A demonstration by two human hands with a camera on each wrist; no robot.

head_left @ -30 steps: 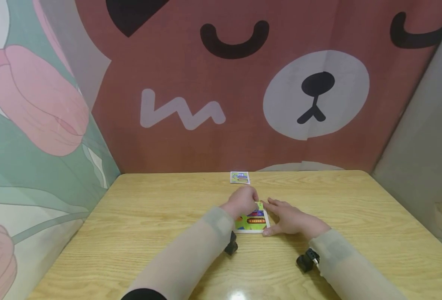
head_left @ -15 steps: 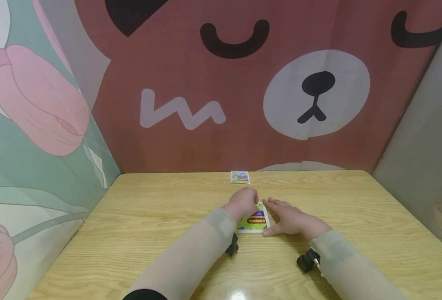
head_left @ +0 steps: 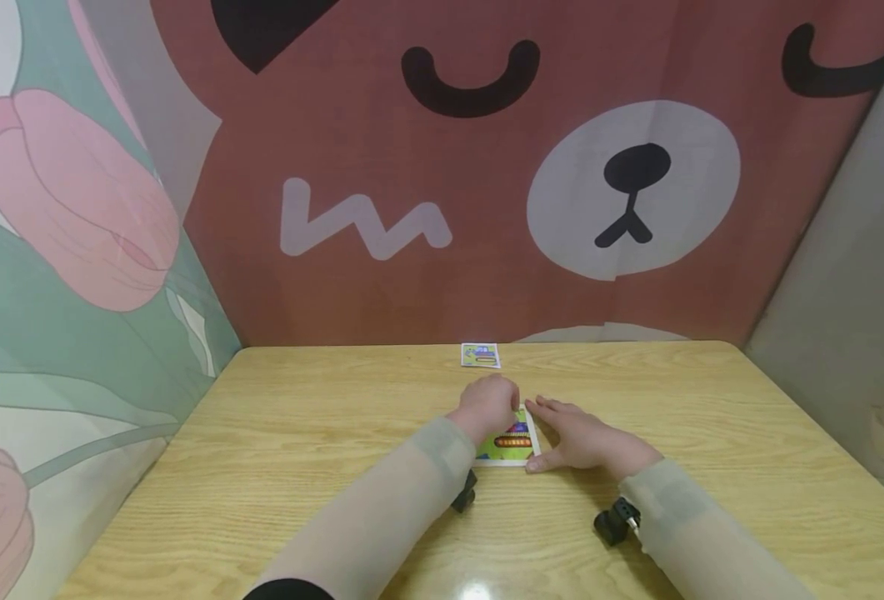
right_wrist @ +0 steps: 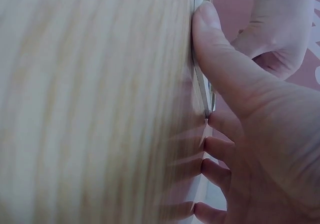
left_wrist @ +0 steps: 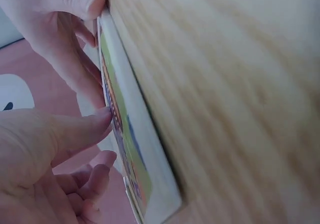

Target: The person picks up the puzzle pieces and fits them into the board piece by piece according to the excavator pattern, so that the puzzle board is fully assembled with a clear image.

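A flat picture board (head_left: 507, 450) with a white border and a bright green print lies on the wooden table, partly covered by my left hand. My left hand (head_left: 486, 408) is over its left and upper part, fingers bent. In the left wrist view, the left thumb (left_wrist: 90, 131) touches the printed face near the index fingertip; whether a small piece is between them cannot be seen. Along the right edge rests my right hand (head_left: 580, 437), fingers spread. Its thumb (right_wrist: 207, 22) touches the board's near right corner, and the other fingertips reach its far right side and the table.
A smaller card (head_left: 480, 356) with a similar print lies by the table's back edge. Behind the wooden table (head_left: 322, 408) stands a wall panel (head_left: 367, 300) with a bear's face. A grey wall (head_left: 846, 325) borders the right side.
My left hand has shifted very slightly to the right over the board. The right hand, the board and the small card have stayed in place.
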